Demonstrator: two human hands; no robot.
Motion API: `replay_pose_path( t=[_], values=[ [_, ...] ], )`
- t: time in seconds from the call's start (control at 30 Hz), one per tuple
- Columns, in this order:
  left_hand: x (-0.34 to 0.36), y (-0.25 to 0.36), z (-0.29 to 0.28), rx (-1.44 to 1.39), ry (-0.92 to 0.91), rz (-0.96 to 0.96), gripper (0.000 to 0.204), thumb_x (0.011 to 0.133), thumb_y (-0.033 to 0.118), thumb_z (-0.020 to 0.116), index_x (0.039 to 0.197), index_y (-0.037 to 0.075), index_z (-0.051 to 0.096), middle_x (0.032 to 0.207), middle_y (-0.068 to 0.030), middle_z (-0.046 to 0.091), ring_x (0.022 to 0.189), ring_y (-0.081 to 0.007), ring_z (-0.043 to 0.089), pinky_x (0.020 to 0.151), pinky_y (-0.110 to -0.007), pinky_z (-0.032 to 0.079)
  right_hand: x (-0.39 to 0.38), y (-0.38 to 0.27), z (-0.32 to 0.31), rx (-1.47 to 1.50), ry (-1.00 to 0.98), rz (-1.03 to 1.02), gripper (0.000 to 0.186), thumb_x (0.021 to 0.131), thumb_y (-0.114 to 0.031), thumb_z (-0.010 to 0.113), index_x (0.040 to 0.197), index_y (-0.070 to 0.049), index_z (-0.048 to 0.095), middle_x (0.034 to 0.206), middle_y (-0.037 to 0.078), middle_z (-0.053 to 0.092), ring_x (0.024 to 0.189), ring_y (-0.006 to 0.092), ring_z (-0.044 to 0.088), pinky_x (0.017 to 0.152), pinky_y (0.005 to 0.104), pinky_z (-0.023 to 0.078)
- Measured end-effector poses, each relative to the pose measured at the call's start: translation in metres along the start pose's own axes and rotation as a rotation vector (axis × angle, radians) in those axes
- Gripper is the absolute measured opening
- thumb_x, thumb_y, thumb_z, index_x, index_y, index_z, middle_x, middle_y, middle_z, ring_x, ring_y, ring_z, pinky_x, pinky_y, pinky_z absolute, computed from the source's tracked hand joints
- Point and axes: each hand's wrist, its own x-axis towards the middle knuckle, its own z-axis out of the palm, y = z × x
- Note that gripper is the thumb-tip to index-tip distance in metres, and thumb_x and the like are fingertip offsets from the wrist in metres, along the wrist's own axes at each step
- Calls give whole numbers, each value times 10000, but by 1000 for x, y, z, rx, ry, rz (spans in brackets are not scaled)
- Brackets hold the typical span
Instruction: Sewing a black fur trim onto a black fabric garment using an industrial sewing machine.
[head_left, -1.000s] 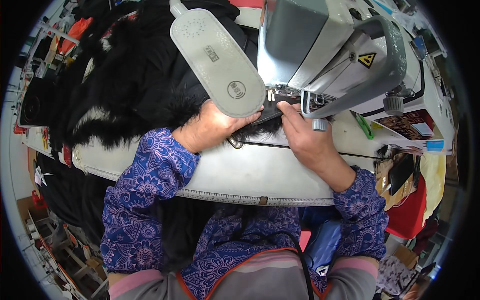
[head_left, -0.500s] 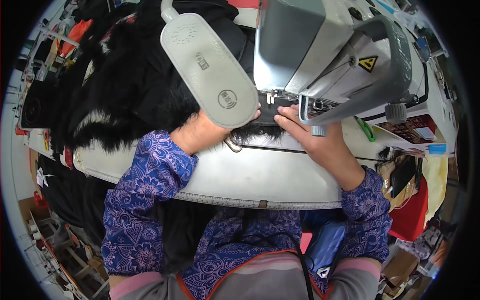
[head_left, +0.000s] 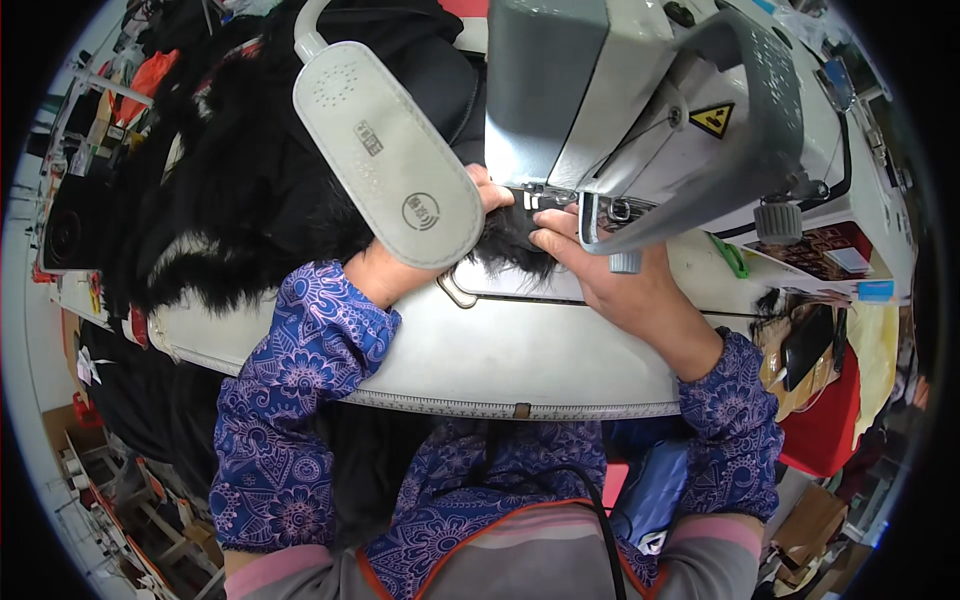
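Observation:
Black furry fabric (head_left: 515, 240) lies under the needle area of a grey-and-white sewing machine (head_left: 545, 90). My left hand (head_left: 388, 276) reaches in from the left, its middle hidden behind a pale lamp head (head_left: 385, 150). Its fingertips show past the lamp, closed on the fabric left of the presser foot (head_left: 532, 200). My right hand (head_left: 630, 290) is on the other side, thumb and fingertips closed on the fabric's edge near the foot. The grey machine guard partly covers this hand's fingers.
A large heap of black furry cloth (head_left: 240, 170) spreads to the left. A measuring tape (head_left: 440, 406) runs along the white table's (head_left: 520, 350) front edge. Green snips (head_left: 730, 256) lie right of my right hand, and a dark phone (head_left: 806, 348) sits at the right.
The view has shifted, moving the machine and lamp leftward in the picture. My left fingertips now show more, farther up beside the presser foot. Fur is bunched closer to the foot.

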Motion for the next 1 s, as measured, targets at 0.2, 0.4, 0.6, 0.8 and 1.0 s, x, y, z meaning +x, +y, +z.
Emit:
replay_pose_path(
  t=[0.2, 0.4, 0.6, 0.8, 1.0],
  values=[
    [2, -1, -11, -113, -155, 140, 457, 574, -42, 709, 1000, 119, 666, 1045, -34, 619, 991, -269, 585, 863, -391, 481, 1, -1, -2, -30, -20, -29, 349, 728, 20, 609, 1035, -118, 699, 1124, 6, 664, 1005, 228, 622, 853, 394, 489],
    [-2, 3, -10, -41, -124, 140, 408, 553, -24, 730, 944, 92, 718, 1067, -69, 685, 929, -296, 656, 760, -406, 529, -2, 0, 5, -3, 99, -63, 340, 709, 29, 623, 1008, -106, 713, 1087, 25, 683, 983, 240, 641, 848, 396, 511],
    [-5, 1, -13, -62, -112, 207, 477, 555, -24, 742, 1017, 91, 719, 1126, -125, 673, 1019, -304, 660, 844, -401, 545, -4, 0, 5, -32, 155, -85, 341, 692, 43, 639, 998, -86, 718, 1046, 56, 699, 928, 248, 666, 810, 383, 539],
    [-6, -12, -10, -100, -206, 92, 555, 655, -89, 670, 1173, 107, 631, 1234, -57, 618, 1205, -263, 546, 1026, -396, 444, -4, 8, 7, -72, 81, -11, 326, 744, 45, 624, 1034, -78, 709, 1052, 68, 694, 887, 245, 674, 771, 366, 541],
    [-1, -17, 0, -107, -106, 102, 476, 700, -50, 648, 1142, 127, 655, 963, -71, 654, 898, -273, 627, 796, -382, 511, -9, 18, 13, -32, -83, 106, 370, 797, 28, 610, 1136, -103, 676, 1060, 96, 687, 891, 254, 676, 765, 361, 544]
  ],
)
